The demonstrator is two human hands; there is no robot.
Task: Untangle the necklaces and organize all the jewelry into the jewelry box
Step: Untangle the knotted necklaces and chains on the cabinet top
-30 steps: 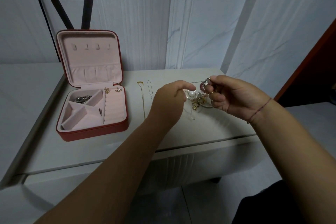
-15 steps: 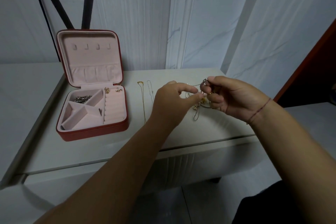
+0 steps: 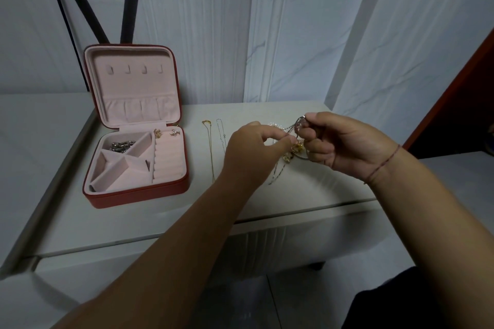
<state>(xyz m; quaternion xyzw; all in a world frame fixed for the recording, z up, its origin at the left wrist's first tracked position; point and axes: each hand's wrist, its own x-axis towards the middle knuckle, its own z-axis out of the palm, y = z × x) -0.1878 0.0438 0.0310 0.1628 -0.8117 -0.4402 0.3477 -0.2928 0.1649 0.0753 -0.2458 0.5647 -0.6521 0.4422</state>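
Note:
A red jewelry box (image 3: 139, 196) with pink lining stands open at the left of the white table (image 3: 307, 195). One compartment holds a silver chain (image 3: 121, 146), and two small earrings (image 3: 165, 133) lie at the box's back. Beside the box, a thin gold necklace (image 3: 209, 147) and a thin silver necklace (image 3: 222, 133) lie straight on the table. My right hand (image 3: 344, 141) grips a tangled bunch of chains (image 3: 292, 151) just above the table. My left hand (image 3: 251, 155) pinches a strand of that tangle. A silver loop hangs from it down to the table.
The table's front edge runs just below my hands. A marbled wall stands close behind the table, with black straps (image 3: 91, 19) hanging behind the box. A dark red panel (image 3: 459, 93) borders the right side.
My left hand moved right and closed its fingertips on the tangle next to my right hand. A silver loop now hangs lower over the table. The pearl piece is hidden behind my hands.

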